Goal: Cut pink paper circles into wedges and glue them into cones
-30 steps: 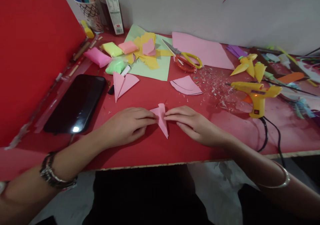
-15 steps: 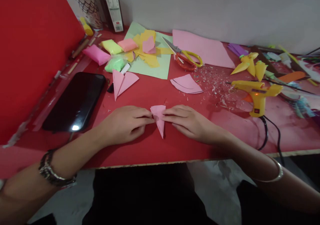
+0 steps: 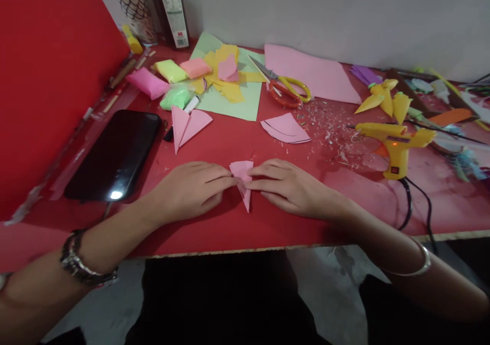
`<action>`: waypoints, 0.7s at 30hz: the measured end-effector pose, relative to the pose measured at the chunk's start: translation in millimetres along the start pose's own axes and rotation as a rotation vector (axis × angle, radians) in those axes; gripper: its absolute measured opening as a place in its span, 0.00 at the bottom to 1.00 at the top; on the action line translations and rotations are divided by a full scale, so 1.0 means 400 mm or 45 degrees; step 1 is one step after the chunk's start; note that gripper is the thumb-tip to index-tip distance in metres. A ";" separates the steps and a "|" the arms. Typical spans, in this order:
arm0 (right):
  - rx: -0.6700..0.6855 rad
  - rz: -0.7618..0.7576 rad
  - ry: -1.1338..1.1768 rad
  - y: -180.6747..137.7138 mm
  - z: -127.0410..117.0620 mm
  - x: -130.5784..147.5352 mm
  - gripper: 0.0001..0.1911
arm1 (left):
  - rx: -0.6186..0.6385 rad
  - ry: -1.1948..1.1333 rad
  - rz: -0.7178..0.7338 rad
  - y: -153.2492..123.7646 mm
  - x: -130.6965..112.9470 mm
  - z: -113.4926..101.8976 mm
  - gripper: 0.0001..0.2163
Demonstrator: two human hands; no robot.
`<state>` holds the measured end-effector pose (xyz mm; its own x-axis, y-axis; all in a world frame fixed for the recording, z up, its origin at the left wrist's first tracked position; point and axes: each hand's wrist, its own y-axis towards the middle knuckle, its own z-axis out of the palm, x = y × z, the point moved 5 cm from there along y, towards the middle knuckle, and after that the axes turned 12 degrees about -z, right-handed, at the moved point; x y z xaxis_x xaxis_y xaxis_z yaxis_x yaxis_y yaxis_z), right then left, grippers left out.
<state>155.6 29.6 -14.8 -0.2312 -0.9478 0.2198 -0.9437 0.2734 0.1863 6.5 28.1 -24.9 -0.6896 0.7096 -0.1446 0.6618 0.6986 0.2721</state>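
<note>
Pink folded paper piece (image 3: 242, 179) on a red bench (image 3: 268, 222). Black phone (image 3: 115, 156). Yellow glue gun (image 3: 394, 141) with black cable (image 3: 411, 202). Scissors (image 3: 285, 90) with one yellow and one red handle. Pale green sheet (image 3: 233, 105) under yellow scraps (image 3: 225, 79). Large pink sheet (image 3: 310, 74). White cup (image 3: 138, 18) with dark scale pattern.

The folded pink paper piece (image 3: 242, 180) pinched between the left hand (image 3: 190, 188) and right hand (image 3: 290, 187) looks matt and creased, lying on a matt red tabletop (image 3: 237, 141). The phone (image 3: 115, 156) has a glossy black glass face. The yellow glue gun (image 3: 396, 143) is smooth plastic, and the scissors (image 3: 281, 85) have metal blades with plastic handles.
</note>
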 end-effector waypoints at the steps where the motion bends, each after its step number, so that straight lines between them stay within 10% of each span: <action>1: 0.001 -0.007 0.023 0.001 -0.003 -0.002 0.17 | -0.014 0.010 -0.004 0.000 0.001 0.000 0.15; 21: 0.076 0.006 0.300 -0.006 -0.016 -0.029 0.16 | -0.037 0.037 -0.092 0.007 0.011 0.006 0.15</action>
<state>162.1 40.9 -11.7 -0.1806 -0.8803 0.4388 -0.9568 0.2606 0.1291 6.0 33.5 -27.2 -0.7439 0.6541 -0.1371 0.6013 0.7446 0.2898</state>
